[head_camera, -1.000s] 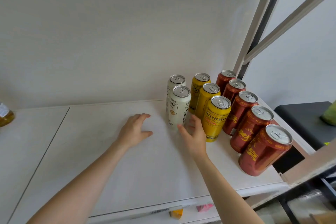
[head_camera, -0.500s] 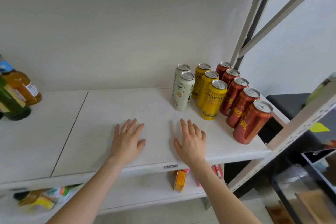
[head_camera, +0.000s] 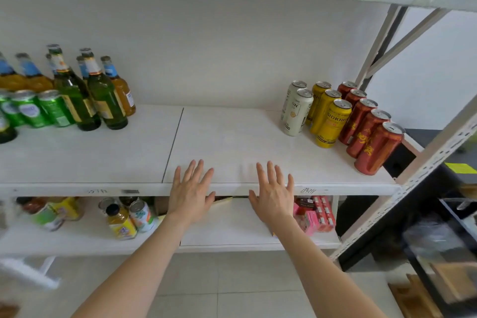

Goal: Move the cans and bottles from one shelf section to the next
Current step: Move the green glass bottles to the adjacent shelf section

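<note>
White shelving (head_camera: 232, 142) fills the frame: rows of white, yellow and red cans (head_camera: 333, 121) stand at centre right, bottles (head_camera: 103, 95) (green cans (head_camera: 33, 111) beside them) at far left. Left hand (head_camera: 192, 193) and right hand (head_camera: 273, 195) lie flat over the shelf's front edge, fingers spread, holding nothing.
</note>
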{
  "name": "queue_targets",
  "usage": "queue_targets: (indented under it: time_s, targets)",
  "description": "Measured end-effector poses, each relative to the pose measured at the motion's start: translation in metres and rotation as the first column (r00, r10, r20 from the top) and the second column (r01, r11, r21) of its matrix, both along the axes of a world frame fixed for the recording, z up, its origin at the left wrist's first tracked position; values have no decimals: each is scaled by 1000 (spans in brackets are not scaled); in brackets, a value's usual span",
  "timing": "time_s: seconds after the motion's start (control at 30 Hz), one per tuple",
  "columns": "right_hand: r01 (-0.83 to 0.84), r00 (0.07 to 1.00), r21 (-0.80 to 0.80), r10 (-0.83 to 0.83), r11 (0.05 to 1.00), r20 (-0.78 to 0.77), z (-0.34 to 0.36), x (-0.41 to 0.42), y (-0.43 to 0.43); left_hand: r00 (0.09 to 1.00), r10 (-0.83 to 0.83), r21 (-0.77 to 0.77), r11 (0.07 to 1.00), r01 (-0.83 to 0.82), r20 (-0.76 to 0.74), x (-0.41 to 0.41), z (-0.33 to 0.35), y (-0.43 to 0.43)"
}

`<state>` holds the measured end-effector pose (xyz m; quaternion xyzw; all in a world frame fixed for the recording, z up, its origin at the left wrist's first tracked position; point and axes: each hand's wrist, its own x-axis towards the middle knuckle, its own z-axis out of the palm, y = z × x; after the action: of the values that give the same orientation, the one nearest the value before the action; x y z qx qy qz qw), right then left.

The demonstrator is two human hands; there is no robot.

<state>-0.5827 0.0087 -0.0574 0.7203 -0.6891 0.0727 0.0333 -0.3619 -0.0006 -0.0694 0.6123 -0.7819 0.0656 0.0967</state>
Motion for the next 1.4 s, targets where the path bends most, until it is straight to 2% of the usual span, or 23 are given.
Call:
queue_targets:
  time_s: [0.23, 0.47, 0.77, 1.03, 1.4]
  targets:
    - [-66, 998, 2, 66, 998, -23, 8, 90, 27, 999, 52, 9, 999, -52, 17, 89, 6, 46]
    - [-71, 997, -37, 72, 997, 18, 8, 218, 46, 988, 125, 53, 990, -130, 91, 220, 8, 73]
    - [-148, 989, -13, 148, 989, 6, 15, 365, 47, 971, 223, 42, 973, -227, 84, 363, 21, 93]
    - [-229, 973, -21, 229, 973, -1, 22, 463, 16, 951, 299, 51, 951, -304, 85, 455, 26, 78]
    - [-266, 964, -47, 267, 963, 10, 34, 588, -60, 910, 401, 3, 915, -404, 101, 588, 43, 13]
